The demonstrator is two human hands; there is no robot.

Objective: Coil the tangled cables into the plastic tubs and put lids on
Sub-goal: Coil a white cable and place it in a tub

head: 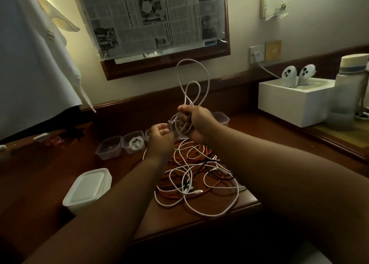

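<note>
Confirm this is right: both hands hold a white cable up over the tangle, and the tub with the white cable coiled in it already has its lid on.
Not quite. In the head view the tub holding the coiled white cable has no lid. The rest stands: the left hand and right hand hold a white cable above the tangle.

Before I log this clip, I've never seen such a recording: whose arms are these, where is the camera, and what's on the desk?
There is no machine here. One camera worn on a person's head looks down at their own two hands. The right hand grips a white cable whose loops stand up; the left hand pinches it lower down. On the wooden desk lie a tangle of white, orange and black cables, open plastic tubs, one with a cable inside, and a stack of lids.
</note>
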